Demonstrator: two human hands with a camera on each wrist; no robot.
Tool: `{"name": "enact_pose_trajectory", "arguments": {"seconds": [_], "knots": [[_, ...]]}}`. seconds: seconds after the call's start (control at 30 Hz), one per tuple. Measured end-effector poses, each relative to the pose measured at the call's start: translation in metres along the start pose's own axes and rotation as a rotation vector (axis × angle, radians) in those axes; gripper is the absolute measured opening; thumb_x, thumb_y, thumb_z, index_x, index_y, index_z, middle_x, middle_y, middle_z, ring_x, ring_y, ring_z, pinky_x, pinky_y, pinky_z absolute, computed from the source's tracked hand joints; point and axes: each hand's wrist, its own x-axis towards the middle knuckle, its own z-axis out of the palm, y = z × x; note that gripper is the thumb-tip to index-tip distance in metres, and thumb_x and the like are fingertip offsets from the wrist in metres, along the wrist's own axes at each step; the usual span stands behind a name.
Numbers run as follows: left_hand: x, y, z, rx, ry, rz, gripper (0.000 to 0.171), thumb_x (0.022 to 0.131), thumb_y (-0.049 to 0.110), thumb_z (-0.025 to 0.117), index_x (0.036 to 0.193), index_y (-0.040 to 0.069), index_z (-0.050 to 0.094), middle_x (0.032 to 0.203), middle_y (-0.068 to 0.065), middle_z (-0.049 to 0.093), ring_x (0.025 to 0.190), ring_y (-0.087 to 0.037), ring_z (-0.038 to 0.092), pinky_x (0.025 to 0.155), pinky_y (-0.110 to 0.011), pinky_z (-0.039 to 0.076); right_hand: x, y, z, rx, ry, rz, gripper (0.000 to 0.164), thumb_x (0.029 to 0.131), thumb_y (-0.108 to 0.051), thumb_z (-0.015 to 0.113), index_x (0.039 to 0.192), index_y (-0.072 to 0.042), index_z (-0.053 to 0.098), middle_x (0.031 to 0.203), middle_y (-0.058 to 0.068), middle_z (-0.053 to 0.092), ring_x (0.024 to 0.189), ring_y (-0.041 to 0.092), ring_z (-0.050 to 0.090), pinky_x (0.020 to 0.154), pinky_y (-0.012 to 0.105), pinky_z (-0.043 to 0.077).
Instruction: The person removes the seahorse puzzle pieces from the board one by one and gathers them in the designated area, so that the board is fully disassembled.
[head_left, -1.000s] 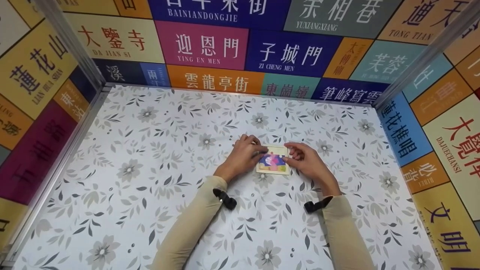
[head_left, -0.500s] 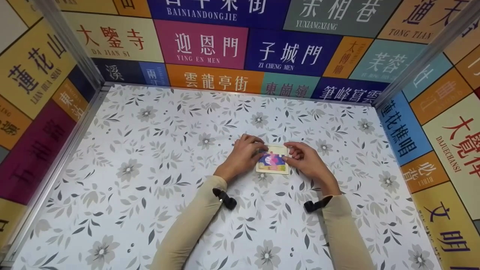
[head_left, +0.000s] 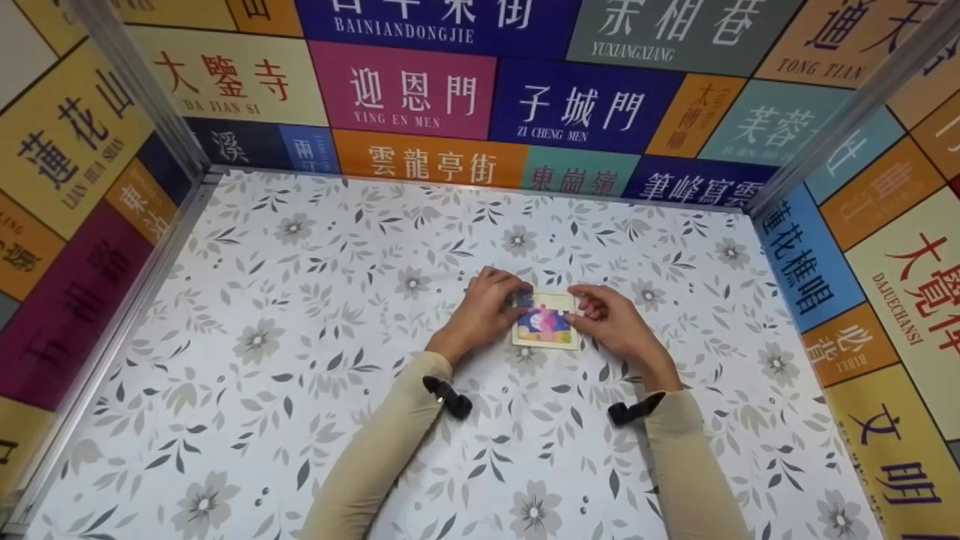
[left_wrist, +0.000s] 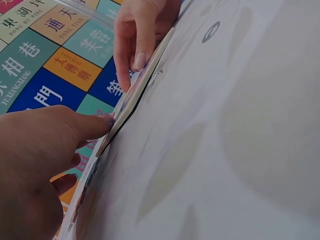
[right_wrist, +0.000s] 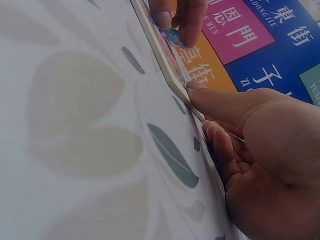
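Note:
A small jigsaw puzzle with a pale frame lies flat on the tabletop in the head view. Its lower part shows a purple, pink and yellow picture; pale backing shows at the top. At the upper left corner, my left hand pinches a blue-green puzzle piece between thumb and fingers, close over the frame. On the opposite side, my right hand grips the frame by its right edge, thumb on top and index finger at the upper right corner. The left thumb partly covers the puzzle's left side.
A white tablecloth with grey flowers and leaves spreads around the puzzle. Panels with coloured signs enclose the back and both sides, with metal posts at the corners. Both wrists wear black camera mounts.
My left fingers have shifted slightly up and left at the corner, and the blue piece there shows more. The right hand and the frame stay where they were.

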Motion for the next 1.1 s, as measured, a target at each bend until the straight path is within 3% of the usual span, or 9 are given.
{"name": "enact_pose_trajectory", "arguments": {"seconds": [0.23,0.47,0.73,0.97,1.1], "knots": [[0.001,0.001,-0.001,-0.006,-0.019,-0.008,0.034,0.100,0.026,0.079,0.132,0.015,0.076,0.130,-0.005,0.074,0.126,-0.027,0.057,0.108,-0.049,0.044,-0.008,-0.022,-0.004,0.015,-0.012,-0.032,0.051,0.097,-0.001,0.078,0.144,0.011,0.061,0.113,0.032,0.061,0.090,0.020,0.057,0.080,0.015,0.046],[0.000,0.001,-0.002,0.010,-0.015,-0.001,0.034,0.101,0.026,0.078,0.132,0.013,0.077,0.130,-0.008,0.073,0.124,-0.030,0.057,0.108,-0.052,0.045,0.000,0.001,-0.002,0.002,-0.019,0.030,0.054,0.099,-0.008,0.078,0.149,0.003,0.060,0.118,0.030,0.061,0.093,0.026,0.054,0.081,0.016,0.044],[0.000,0.001,-0.002,0.031,-0.029,-0.011,0.033,0.103,0.025,0.076,0.133,0.013,0.077,0.128,-0.009,0.074,0.122,-0.030,0.057,0.106,-0.051,0.045,0.004,0.017,-0.003,-0.011,-0.027,0.026,0.055,0.098,-0.021,0.082,0.148,-0.009,0.064,0.116,0.018,0.065,0.093,0.019,0.057,0.081,0.016,0.047],[0.001,0.001,-0.003,0.030,-0.006,0.005,0.034,0.102,0.025,0.077,0.133,0.013,0.076,0.125,-0.007,0.077,0.120,-0.029,0.059,0.105,-0.051,0.046,-0.007,-0.022,-0.005,0.025,-0.030,0.027,0.053,0.098,-0.006,0.079,0.147,0.004,0.061,0.116,0.030,0.062,0.092,0.023,0.055,0.080,0.017,0.045],[0.001,0.000,-0.003,0.031,0.014,0.028,0.033,0.102,0.022,0.077,0.133,0.012,0.076,0.124,-0.007,0.078,0.118,-0.029,0.060,0.106,-0.052,0.046,-0.007,-0.022,-0.005,0.022,-0.026,0.023,0.053,0.098,-0.005,0.079,0.147,0.005,0.061,0.115,0.030,0.062,0.092,0.024,0.055,0.080,0.017,0.045]]}}
